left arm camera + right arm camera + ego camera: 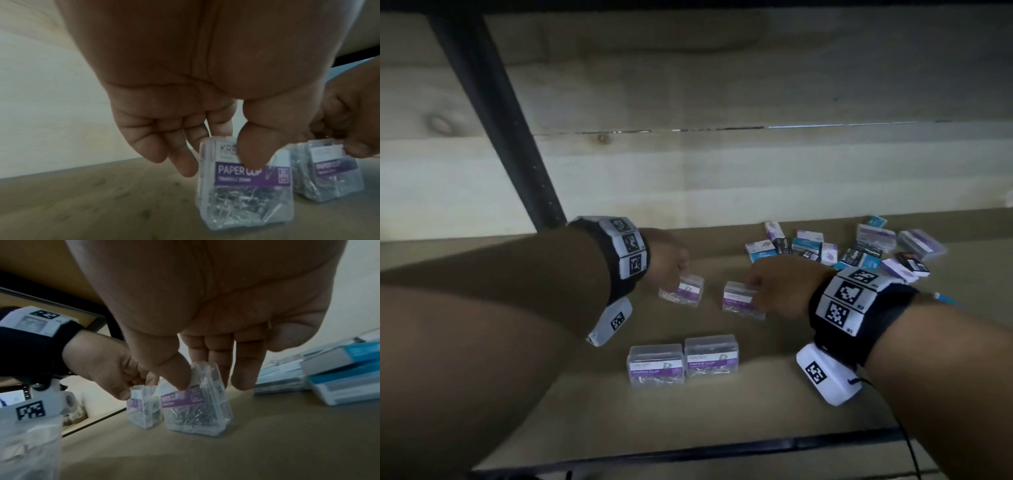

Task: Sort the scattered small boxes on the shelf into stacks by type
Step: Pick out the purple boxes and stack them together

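My left hand [674, 263] pinches a clear paper clip box with a purple label [683, 291] between thumb and fingers; the same box [244, 183] fills the left wrist view. My right hand [767, 284] pinches a second paper clip box [743, 299], shown close up in the right wrist view as the nearer box [197, 404], just right of the first. Both boxes sit low over the brown shelf board [722, 411]; contact with it is unclear. Two more paper clip boxes [683, 359] stand side by side nearer me.
A scattered pile of small white, purple, teal and black boxes [852, 248] lies at the back right. A pale wooden back wall [688, 171] closes the shelf. A black metal upright [500, 113] stands at left, and a black rail [722, 448] edges the front.
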